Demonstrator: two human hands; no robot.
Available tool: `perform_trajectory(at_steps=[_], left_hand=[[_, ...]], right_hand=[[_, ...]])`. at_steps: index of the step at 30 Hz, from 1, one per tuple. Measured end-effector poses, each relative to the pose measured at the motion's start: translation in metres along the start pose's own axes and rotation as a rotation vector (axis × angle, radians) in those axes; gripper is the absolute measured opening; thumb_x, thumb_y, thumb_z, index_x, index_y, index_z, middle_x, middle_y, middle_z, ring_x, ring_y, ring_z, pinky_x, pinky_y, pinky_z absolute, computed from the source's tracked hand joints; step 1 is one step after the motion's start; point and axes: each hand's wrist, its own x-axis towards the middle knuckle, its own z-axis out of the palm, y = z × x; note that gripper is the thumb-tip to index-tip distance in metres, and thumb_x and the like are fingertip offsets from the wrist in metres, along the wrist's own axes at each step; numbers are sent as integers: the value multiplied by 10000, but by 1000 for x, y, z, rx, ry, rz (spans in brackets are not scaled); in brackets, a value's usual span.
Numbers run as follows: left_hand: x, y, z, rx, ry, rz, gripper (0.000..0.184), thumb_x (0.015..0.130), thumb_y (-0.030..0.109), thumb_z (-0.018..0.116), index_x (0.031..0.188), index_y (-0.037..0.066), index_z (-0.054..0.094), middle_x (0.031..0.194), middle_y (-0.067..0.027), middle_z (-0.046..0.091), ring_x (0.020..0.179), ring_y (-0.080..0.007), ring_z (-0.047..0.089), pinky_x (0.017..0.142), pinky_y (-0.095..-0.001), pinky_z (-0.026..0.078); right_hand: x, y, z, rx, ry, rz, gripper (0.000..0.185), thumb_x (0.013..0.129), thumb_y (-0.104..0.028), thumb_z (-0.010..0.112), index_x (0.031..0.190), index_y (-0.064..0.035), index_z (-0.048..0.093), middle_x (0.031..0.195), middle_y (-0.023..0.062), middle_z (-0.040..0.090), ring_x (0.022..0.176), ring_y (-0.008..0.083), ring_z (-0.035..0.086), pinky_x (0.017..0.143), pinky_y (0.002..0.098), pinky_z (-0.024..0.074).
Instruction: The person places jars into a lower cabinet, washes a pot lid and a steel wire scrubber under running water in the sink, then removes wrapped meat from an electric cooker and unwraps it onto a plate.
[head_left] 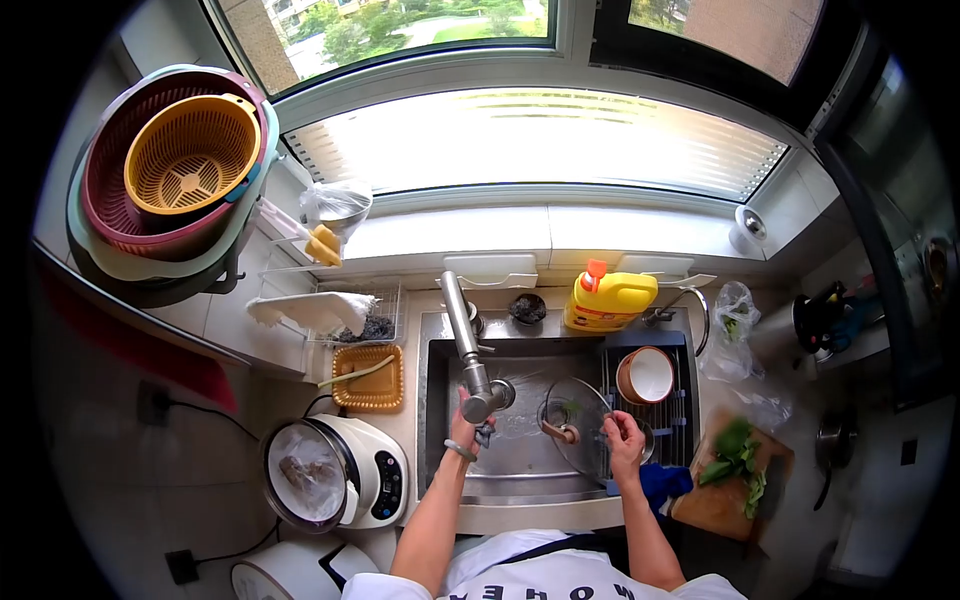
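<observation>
Lid of clear round glass with a tan knob [584,450] is over the rectangular grey steel sink [510,475]. Upside-down letters, O, H and E among them, mark the white shirt [550,570]. The right hand [625,440] narrowly pinches the lid's rim; a small grey bundle [484,436] touches the left hand [465,428], whose grip behind the silvery faucet [465,325] I cannot tell.

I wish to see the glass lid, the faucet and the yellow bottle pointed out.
Glass lid [586,432], head view: its clear pane.
Faucet [463,325], head view: its metal neck.
Yellow bottle [612,298], head view: its body.
</observation>
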Motion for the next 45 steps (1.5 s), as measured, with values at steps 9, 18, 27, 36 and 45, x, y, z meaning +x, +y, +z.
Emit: perform_trajectory(at_steps=[9,18,27,36,45], left_hand=[[-9,-2,16,79,59,302,270,958,285,508,1078,48,555,862,-36,582,679,-94,552,534,-238,468],[-48,25,42,165,253,266,201,970,302,471,1024,116,524,709,25,420,515,-44,351,379,-198,271],[-48,10,22,42,305,311,328,970,400,412,800,119,425,571,32,362,384,-67,289,303,-242,217],[-52,3,-7,-110,-96,68,369,878,7,455,1237,65,394,1089,-109,523,1037,-219,524,879,-390,466],[-55,14,-11,-261,-108,64,353,935,181,541,1258,61,463,972,-14,599,885,-152,592,714,-293,506]], right_hand=[[-6,-4,10,21,-6,16,164,875,-120,624,990,-3,616,785,-16,606,666,45,538,575,191,419],[-9,0,12,12,-22,15,166,877,-131,625,992,-12,617,788,-19,603,669,47,533,581,196,420],[-12,-2,14,12,-49,-17,165,882,-136,615,988,-9,616,788,-18,597,671,47,515,584,199,408],[-14,-5,11,9,-27,-28,161,879,-131,617,985,-10,618,786,-23,596,667,45,509,593,197,414],[-16,-3,9,-22,-38,-5,155,882,-134,608,971,-7,618,790,-17,602,693,46,540,610,186,413]])
